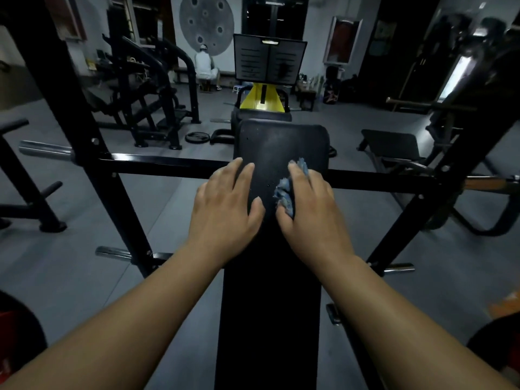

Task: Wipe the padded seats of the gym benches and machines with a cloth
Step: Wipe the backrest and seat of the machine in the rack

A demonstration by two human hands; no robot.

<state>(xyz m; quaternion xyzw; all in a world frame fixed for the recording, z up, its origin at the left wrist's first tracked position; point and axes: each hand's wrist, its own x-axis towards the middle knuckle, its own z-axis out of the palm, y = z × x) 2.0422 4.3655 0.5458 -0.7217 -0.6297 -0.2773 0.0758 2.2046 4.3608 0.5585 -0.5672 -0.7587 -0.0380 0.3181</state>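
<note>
Fingers [298,180] of right hand [311,212] lie close together over a bunched blue cloth [283,192], thumb hooked against it, pressing it onto the bench pad [281,142] at frame centre. Left hand [225,204] rests flat beside it, fingers slightly spread, holding nothing. Pad's long axis runs from bottom centre upward; its far end lies just above the right fingertips, so the next stroke probably goes straight up-frame. Crossbar [168,164] passes behind the pad.

Two hands [225,204] [312,212], one cloth [283,192] (one bench [281,142])
</note>
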